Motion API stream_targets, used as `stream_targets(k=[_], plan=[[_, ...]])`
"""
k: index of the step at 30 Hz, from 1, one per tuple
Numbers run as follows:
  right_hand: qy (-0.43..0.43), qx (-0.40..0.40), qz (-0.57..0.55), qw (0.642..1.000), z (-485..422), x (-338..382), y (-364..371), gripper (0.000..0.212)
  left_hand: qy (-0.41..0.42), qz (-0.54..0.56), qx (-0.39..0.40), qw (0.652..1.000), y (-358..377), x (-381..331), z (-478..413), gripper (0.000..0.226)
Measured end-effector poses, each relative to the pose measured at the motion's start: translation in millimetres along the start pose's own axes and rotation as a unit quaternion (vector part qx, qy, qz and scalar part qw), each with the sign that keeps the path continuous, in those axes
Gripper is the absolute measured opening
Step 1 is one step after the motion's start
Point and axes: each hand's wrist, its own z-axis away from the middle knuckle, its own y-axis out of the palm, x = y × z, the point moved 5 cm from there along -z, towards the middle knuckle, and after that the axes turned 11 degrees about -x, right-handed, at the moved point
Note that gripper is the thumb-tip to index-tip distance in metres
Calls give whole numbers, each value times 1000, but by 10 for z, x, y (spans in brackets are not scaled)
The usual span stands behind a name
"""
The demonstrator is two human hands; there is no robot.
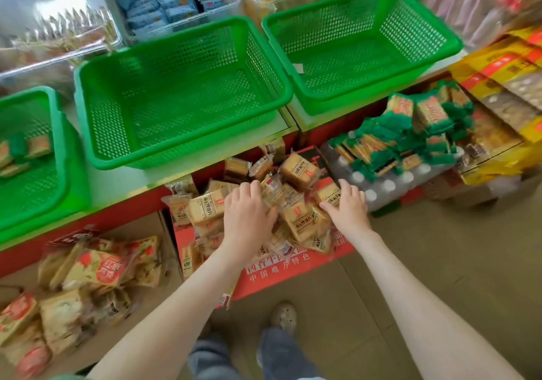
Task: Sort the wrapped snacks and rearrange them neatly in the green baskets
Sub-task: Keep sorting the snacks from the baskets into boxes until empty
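Head view: three green baskets [181, 161], two hands [246, 215] [347, 206] on snacks [299, 171]
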Motion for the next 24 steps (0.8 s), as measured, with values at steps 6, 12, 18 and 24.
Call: stream_targets(k=[6, 12, 18, 24], plan=[[-41, 39, -17, 998, -67, -2, 67, 75, 29, -55, 40, 997, 114, -5, -87, 70], [-16, 3, -10, 1000, -34, -104, 72, 67, 75, -34, 76, 994, 216, -63, -214, 73], [17, 47, -45, 998, 34, -112, 157, 70, 106, 9, 132, 986, 263, -47, -318, 64], [10, -16, 71, 997, 99, 6, 102, 66, 110, 76, 38, 990, -106, 132, -263, 57]])
